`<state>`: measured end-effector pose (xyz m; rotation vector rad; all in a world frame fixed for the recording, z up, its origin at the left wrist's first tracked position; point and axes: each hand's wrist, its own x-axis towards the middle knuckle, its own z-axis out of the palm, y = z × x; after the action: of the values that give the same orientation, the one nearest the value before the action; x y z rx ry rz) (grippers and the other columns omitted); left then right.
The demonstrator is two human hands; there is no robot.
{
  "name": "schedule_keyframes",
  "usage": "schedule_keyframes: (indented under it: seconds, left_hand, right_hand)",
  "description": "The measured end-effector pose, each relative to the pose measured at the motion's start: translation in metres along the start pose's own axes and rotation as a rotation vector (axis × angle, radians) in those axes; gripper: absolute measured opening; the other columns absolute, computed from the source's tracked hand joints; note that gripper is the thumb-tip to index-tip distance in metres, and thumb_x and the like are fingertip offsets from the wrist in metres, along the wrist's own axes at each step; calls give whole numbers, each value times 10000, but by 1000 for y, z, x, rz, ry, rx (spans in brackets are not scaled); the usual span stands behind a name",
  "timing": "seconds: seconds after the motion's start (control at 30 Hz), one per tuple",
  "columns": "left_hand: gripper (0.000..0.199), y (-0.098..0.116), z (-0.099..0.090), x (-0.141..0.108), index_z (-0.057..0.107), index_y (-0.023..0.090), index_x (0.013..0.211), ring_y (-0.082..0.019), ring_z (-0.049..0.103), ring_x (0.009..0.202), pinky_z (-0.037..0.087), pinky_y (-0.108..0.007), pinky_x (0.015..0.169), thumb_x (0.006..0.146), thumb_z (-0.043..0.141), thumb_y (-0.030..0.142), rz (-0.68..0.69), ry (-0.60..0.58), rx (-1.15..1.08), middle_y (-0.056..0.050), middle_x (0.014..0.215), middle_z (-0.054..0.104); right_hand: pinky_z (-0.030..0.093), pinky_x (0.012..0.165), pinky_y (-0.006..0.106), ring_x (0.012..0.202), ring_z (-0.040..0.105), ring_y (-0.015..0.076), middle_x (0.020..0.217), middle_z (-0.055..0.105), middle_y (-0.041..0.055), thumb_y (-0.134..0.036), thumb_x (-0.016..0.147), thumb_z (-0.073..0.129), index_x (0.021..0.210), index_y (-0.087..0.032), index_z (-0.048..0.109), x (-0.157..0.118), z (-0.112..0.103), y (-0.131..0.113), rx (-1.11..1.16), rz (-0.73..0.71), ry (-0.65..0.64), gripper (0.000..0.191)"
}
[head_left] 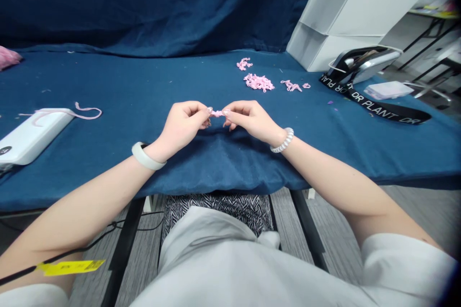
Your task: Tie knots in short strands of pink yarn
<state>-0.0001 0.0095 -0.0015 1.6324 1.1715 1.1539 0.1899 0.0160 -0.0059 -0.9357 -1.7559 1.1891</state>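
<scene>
Our L hand (179,125) and R hand (252,121) both pinch a small pink knotted cord (216,113) betw. thumbs & fingers (205,111), tips nearly meeting, held above the navy cloth (216,163) on the counter. Loose pink cord bits (258,82) lie in small heaps just ahead, w/ a white power bank (32,136) far L and a black DR PLANT strap (389,110) far R.
</scene>
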Motion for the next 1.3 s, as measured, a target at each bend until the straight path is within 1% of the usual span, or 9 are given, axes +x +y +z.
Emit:
schedule_keyframes:
  seconds: [0.13,0.23,0.37,0.47,0.7,0.87,0.97,1.17,1.3]
  left_hand:
    - [216,1,0,-1,666,128,688,-107,606,609,522,-209,606,755,658,333,-15,-32,-12,-24,628,635]
    - [266,2,1,-3,681,125,763,-114,615,641,519,-212,595,749,686,390,-19,-97,-19,-39,694,660]
    - [317,2,3,-4,689,120,815,-120,620,680,508,-216,612,732,729,424,68,-176,14,-61,773,700]
    - [295,-1,4,-3,686,120,791,-108,601,649,494,-215,607,749,718,411,113,-161,51,-55,748,694]
    - [270,-5,1,-1,631,134,700,-108,586,611,492,-224,593,790,654,388,98,-120,47,-34,670,646]
    - [269,-2,-2,-3,615,137,654,-97,545,583,431,-222,582,812,623,354,174,-98,143,-23,630,631]
    - [264,1,-2,-6,605,140,648,-105,552,612,430,-234,614,814,614,345,211,-98,154,-26,653,641]
    - [262,3,-1,-7,575,148,624,-101,519,588,401,-237,597,805,609,334,240,-80,175,-15,621,612]
    - [287,1,0,-6,550,152,598,-89,477,561,365,-231,566,807,605,341,235,-69,172,-2,586,577]
  right_hand:
    - [468,584,226,570,554,90,620,628,30,-571,737,692,718,-110,630,1,0,0,-16,0,35,465]
    - [456,576,229,557,545,88,597,615,23,-570,737,693,691,-111,615,1,1,1,-10,-12,42,468]
    - [448,572,226,548,531,80,587,611,17,-564,737,694,659,-115,601,1,2,1,8,-18,47,465]
    - [444,570,223,545,530,77,585,607,21,-546,739,700,671,-105,608,0,4,1,14,-6,41,456]
    - [437,558,213,530,528,72,565,594,18,-602,752,663,633,-110,592,0,5,0,34,8,25,512]
    - [435,549,213,529,535,75,565,596,19,-661,775,603,646,-118,603,2,6,6,58,24,-4,559]
    - [449,560,218,538,544,81,569,600,19,-678,773,590,655,-120,613,1,8,5,80,19,-36,571]
    - [442,569,216,549,544,80,584,606,12,-604,722,693,685,-114,620,-4,10,-3,58,-25,-51,497]
    - [414,554,215,556,521,81,595,602,11,-569,728,705,698,-113,615,-5,11,-2,16,-64,-45,466]
